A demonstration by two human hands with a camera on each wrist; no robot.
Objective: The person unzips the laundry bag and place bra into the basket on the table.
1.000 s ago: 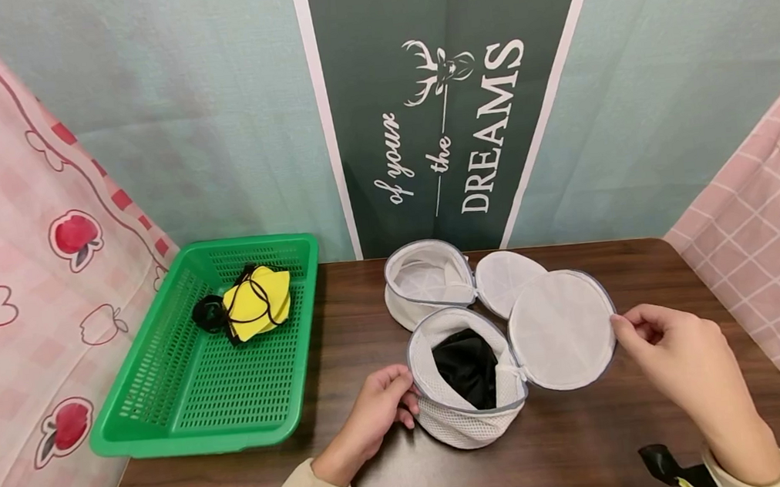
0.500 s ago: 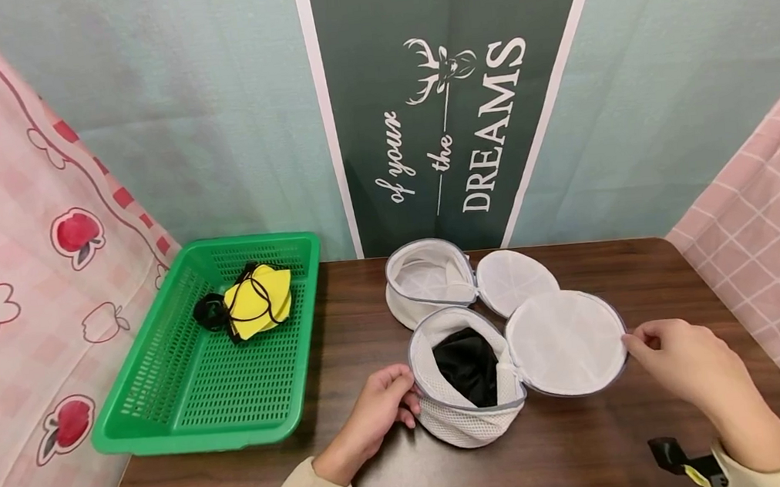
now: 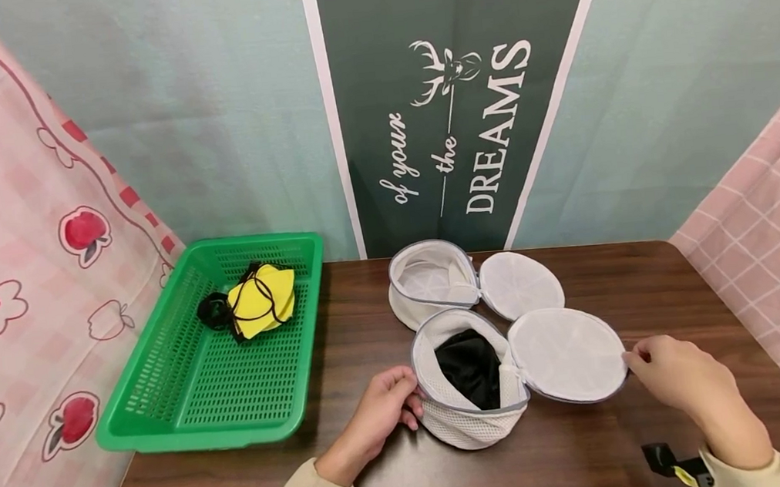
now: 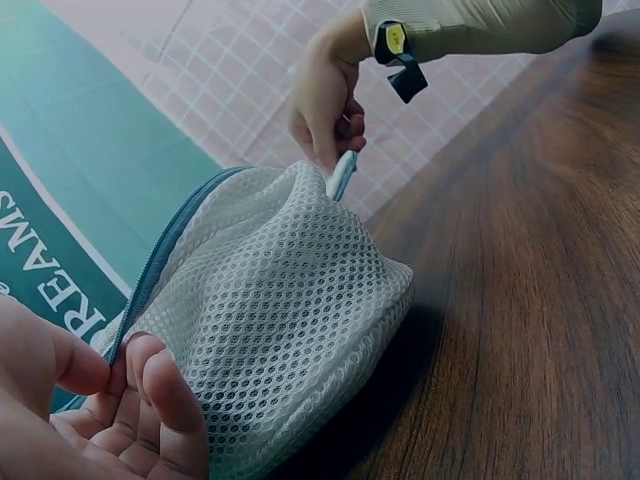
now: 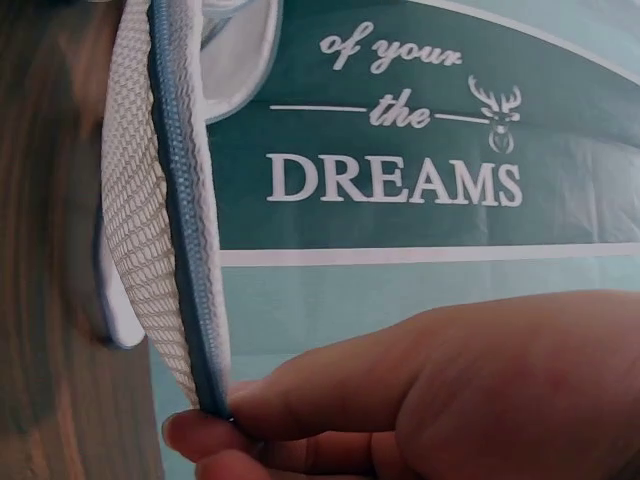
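Observation:
A white mesh laundry bag (image 3: 472,428) with a grey zip edge stands unzipped on the table, and black cloth (image 3: 470,366) lies inside it. My left hand (image 3: 385,406) pinches the left side of its rim between thumb and fingers; the left wrist view shows the thumb on the zip edge. Its round lid (image 3: 568,355) is folded out to the right. At the lid's outer edge my right hand (image 3: 683,376) pinches the zip border, which the right wrist view shows edge-on with thumb and finger (image 5: 215,430) at its end.
Behind it, a second white mesh bag (image 3: 413,307) is open, its lid (image 3: 520,285) laid to the right. On the left, a green basket (image 3: 205,437) holds yellow folded cloth (image 3: 263,305) with black cords and a black roll (image 3: 215,311). Curtains surround the brown table (image 3: 590,458).
My right hand has lowered the lid outward and toward the table, still pinching its edge. My left hand keeps its hold on the rim.

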